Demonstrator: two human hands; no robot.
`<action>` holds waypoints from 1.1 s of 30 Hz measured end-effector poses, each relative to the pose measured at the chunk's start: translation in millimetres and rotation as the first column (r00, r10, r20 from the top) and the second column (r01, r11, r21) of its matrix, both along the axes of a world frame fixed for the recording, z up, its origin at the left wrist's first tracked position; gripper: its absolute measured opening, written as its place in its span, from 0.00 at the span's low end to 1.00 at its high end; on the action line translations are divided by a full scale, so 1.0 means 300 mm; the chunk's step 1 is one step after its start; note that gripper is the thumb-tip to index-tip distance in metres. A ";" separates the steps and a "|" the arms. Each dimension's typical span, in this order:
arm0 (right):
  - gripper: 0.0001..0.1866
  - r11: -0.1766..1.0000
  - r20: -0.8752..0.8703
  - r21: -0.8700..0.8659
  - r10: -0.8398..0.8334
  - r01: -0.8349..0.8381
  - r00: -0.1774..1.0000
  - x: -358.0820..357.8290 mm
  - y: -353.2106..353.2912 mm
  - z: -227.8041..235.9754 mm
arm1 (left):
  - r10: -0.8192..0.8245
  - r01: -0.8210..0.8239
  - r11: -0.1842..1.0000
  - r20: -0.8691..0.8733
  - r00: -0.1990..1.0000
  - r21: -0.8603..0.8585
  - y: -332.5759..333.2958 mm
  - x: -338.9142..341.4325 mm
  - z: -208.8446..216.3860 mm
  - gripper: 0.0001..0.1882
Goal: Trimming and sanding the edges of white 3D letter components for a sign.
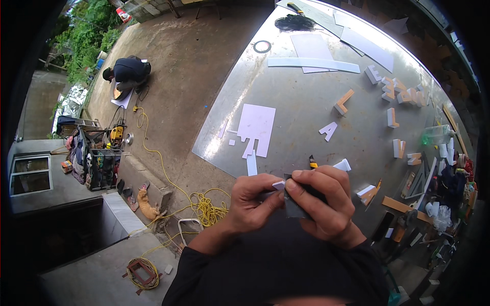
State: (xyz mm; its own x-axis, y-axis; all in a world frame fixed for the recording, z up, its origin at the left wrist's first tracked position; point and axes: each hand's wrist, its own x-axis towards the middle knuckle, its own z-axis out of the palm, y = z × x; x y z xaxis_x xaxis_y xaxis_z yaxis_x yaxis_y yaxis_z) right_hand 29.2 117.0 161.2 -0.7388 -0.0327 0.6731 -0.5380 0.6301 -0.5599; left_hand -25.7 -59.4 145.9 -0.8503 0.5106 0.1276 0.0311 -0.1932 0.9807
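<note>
Close to my body, over the near edge of the metal table, both hands meet. My left hand (256,203) is closed, pinching a small white board piece (278,185) between thumb and fingers. A dark grey piece of sandpaper (294,208) is gripped by my right hand (326,201), its thumb pressed on the upper part. The sandpaper stands right beside the white piece; whether they touch I cannot tell. Just beyond my fingers lie a yellow-and-black utility knife (313,162) and a white cut-out piece (342,165).
On the metal table (296,127) lie a cut white sheet (258,122), a flat white letter shape (328,131), several thick letter blocks (403,93) and a tape roll (262,47). Tools crowd the right edge. At left are a crouching person (128,74), a yellow cord (208,208) and an orange cat (147,205).
</note>
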 end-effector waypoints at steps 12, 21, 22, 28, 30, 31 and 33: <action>0.22 1.000 0.006 0.024 -0.004 0.004 1.000 0.005 0.007 0.001 | -0.026 0.025 1.000 -0.053 0.998 -0.013 0.010 0.007 -0.012 0.08; 0.23 1.000 0.004 0.021 -0.015 0.014 1.000 0.006 0.010 0.003 | -0.030 0.029 1.000 -0.066 0.997 -0.010 0.012 0.002 -0.006 0.07; 0.22 1.000 0.006 0.020 -0.015 0.015 1.000 0.005 0.011 0.001 | -0.006 0.006 1.000 0.001 1.000 0.015 0.011 0.001 -0.005 0.07; 0.22 1.000 0.008 0.016 -0.015 0.015 1.000 0.002 0.009 -0.008 | -0.008 0.008 1.000 0.014 1.000 0.005 0.009 -0.007 0.004 0.06; 0.22 1.000 -0.002 0.022 -0.018 0.018 1.000 -0.001 0.005 -0.005 | -0.035 0.034 0.999 -0.017 0.999 -0.010 0.013 0.004 0.003 0.06; 0.22 1.000 -0.001 0.019 -0.022 0.022 1.000 0.000 0.003 -0.002 | -0.048 0.047 0.999 -0.040 0.998 -0.027 0.007 0.006 -0.008 0.06; 0.22 0.999 0.003 0.017 -0.027 0.027 1.000 0.000 0.005 -0.005 | -0.021 0.020 1.000 0.041 0.999 0.019 0.001 0.000 -0.016 0.09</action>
